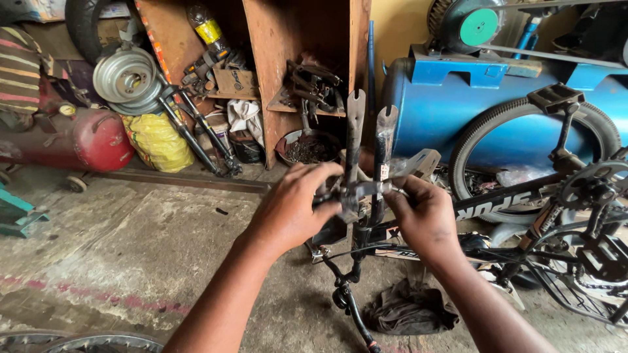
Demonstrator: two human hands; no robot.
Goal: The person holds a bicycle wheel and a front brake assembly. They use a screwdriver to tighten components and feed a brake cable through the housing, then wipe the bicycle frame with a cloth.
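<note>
A black bicycle (523,196) stands upside down on the workshop floor, its front fork (366,131) pointing up with no wheel in it. Both my hands meet at the fork's crown, where a grey metal brake part (366,189) sits. My left hand (294,206) grips the left side of that part with fingers curled round it. My right hand (422,216) pinches its right end between thumb and fingers. The handlebar and stem (350,294) rest on the floor below.
A dark rag (409,307) lies on the concrete by the handlebar. Behind stand a blue tank (471,104), a loose tyre (530,147), wooden shelves (288,72) of tools, a red cylinder (85,140) and a metal rim (124,78). The crank and pedals (589,189) stick up at right.
</note>
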